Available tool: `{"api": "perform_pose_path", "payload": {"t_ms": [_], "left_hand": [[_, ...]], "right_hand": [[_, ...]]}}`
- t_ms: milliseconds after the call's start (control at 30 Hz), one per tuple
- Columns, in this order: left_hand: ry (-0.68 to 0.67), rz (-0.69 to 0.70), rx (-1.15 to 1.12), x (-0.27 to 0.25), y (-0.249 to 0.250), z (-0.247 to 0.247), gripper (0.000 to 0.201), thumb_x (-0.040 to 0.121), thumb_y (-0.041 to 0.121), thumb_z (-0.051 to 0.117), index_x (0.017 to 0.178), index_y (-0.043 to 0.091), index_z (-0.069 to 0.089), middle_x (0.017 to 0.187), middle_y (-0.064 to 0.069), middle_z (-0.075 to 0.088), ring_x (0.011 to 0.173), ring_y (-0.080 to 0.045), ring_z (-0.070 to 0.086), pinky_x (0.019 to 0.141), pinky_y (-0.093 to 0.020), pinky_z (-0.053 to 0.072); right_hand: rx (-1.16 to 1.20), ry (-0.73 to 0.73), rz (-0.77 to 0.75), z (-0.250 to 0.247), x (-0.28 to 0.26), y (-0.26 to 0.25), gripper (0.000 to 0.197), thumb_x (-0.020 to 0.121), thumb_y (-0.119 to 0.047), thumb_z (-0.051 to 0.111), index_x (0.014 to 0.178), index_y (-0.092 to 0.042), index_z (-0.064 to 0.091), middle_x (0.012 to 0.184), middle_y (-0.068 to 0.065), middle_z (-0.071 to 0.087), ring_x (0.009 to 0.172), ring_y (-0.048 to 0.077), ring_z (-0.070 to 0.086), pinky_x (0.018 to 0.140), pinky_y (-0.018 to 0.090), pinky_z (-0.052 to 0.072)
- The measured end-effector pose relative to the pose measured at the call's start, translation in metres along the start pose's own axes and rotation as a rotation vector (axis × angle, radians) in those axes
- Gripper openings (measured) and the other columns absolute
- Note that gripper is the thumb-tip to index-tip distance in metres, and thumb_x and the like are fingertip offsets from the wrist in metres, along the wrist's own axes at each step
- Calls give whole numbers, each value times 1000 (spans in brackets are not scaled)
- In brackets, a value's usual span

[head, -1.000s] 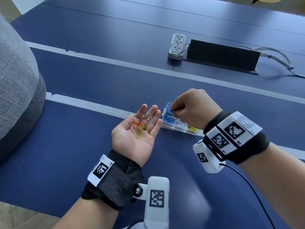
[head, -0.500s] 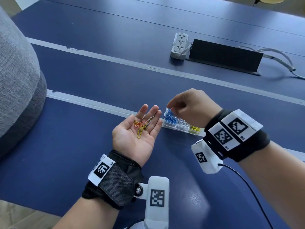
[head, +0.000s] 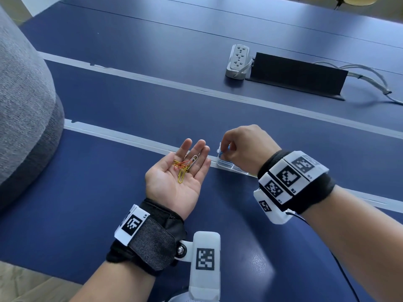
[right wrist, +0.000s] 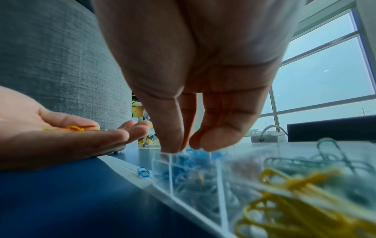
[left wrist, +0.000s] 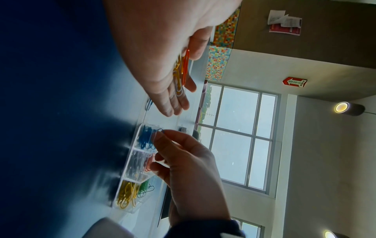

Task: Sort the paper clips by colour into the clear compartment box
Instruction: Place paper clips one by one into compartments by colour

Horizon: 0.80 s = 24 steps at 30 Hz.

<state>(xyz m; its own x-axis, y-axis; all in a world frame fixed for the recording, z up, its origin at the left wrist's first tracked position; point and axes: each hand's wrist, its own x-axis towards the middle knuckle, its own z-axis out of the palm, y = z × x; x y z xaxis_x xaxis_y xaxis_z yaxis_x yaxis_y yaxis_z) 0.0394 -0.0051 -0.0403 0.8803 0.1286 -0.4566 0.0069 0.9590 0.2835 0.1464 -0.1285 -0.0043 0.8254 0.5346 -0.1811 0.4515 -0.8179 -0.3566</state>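
My left hand (head: 168, 177) lies palm up and open, with several yellow, orange and white paper clips (head: 183, 165) resting on it; they also show in the left wrist view (left wrist: 180, 75). The clear compartment box (head: 229, 165) sits on the blue table just right of that hand. My right hand (head: 223, 149) hovers over the box's left end and pinches a blue paper clip (left wrist: 160, 130) between thumb and fingertips, above the compartment of blue clips (right wrist: 183, 161). Other compartments (left wrist: 130, 164) hold white, red, yellow and green clips. The right hand hides most of the box in the head view.
One loose blue clip (right wrist: 143, 172) lies on the table beside the box's left end. A white power strip (head: 237, 62), a black cable flap (head: 296, 76) and grey cables (head: 366, 77) are at the back. A grey cushioned seat (head: 24, 105) stands at the left.
My right hand has come lower and nearer over the box's blue end, now hiding more of the box. The left hand stays palm up with its clips.
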Motion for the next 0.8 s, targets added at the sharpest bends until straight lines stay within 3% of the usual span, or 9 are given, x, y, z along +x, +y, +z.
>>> {"api": "perform_pose_path", "payload": {"t_ms": [300, 567, 800], "left_hand": [[-3, -11, 8, 1, -1, 0, 35, 95, 21, 32, 104, 6, 62, 122, -21, 64, 115, -34, 60, 102, -44, 42], [-4, -13, 7, 0, -1, -1, 35, 95, 21, 32, 105, 6, 62, 120, -20, 65, 116, -33, 60, 102, -44, 43], [-2, -11, 12, 0, -1, 1, 35, 95, 21, 32, 105, 6, 62, 121, -20, 64, 116, -33, 60, 101, -43, 43]], "right_hand": [[8, 45, 48, -2, 3, 7, 17, 82, -19, 58, 95, -28, 62, 93, 1, 62, 88, 23, 57, 72, 28, 43], [-85, 37, 37, -4, -2, 5, 27, 82, -12, 51, 98, -24, 71, 106, 3, 60, 96, 29, 58, 81, 32, 48], [-159, -10, 42, -8, -8, 7, 35, 85, -11, 46, 105, -28, 68, 112, 0, 55, 100, 29, 56, 74, 29, 41]]}}
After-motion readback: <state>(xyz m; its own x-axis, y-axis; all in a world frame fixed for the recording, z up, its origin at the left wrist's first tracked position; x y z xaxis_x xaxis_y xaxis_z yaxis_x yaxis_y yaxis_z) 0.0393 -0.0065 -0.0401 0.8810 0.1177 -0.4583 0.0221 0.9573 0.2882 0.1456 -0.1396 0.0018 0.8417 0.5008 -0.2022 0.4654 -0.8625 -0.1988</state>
